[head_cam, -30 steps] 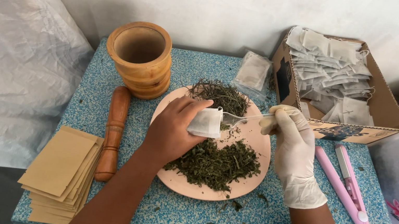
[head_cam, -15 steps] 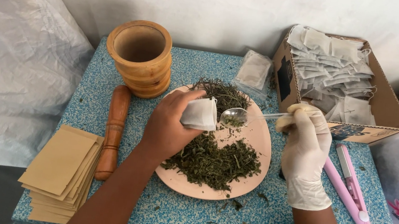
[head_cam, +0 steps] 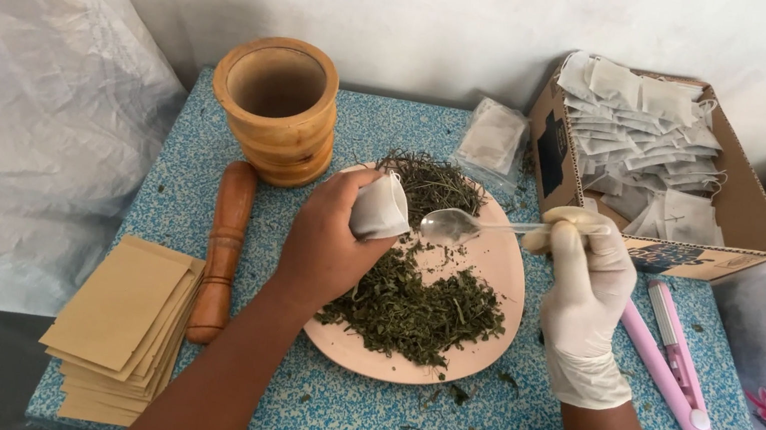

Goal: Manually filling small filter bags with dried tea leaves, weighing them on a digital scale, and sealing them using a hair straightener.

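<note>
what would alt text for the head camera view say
A bare left hand holds a small white filter bag open while the gloved right hand holds a spoon beside it, above a pink plate of dried green herbs on a blue speckled table.

Soft even daylight, sharp focus (faint shadows)

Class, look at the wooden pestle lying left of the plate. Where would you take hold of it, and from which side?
Grip the brown wooden pestle around its slimmer upper-middle shaft, coming from above with fingers closing across its width. It lies flat and lengthwise on the blue speckled table, between the stack of tan paper envelopes and the pink round plate, so its top is the freest approach.
</note>
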